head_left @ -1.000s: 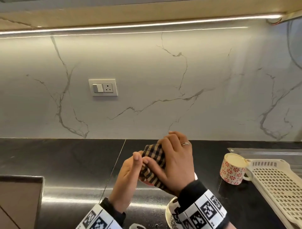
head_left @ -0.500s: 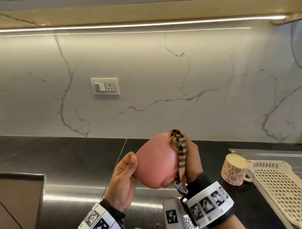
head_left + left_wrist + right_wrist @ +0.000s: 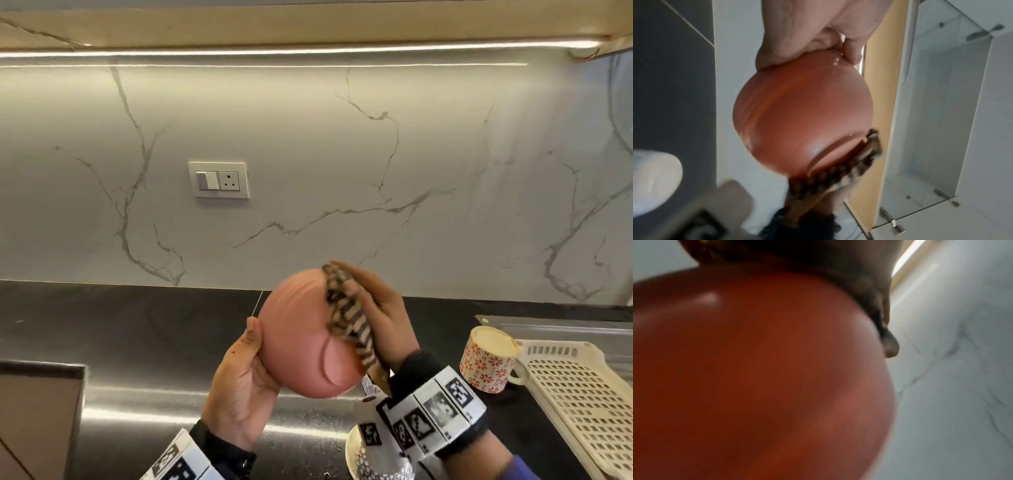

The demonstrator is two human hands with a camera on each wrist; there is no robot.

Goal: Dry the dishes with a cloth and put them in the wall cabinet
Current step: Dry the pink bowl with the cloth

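Nearest the camera, a patterned dish [image 3: 373, 455] waits on the tabletop [image 3: 137, 342]. Above it the left hand [image 3: 239, 387] cups the pink bowl [image 3: 301, 335], its grip curled round the rim, held over the tabletop with its underside showing. The right hand [image 3: 380, 318], fingers straight, presses the checked cloth [image 3: 349, 318] flat on the bowl; half a second ago the cloth was only a thin strip here. Farther right a floral mug [image 3: 486, 359] stands beside the drying rack [image 3: 582, 404]; nothing looks shelved yet
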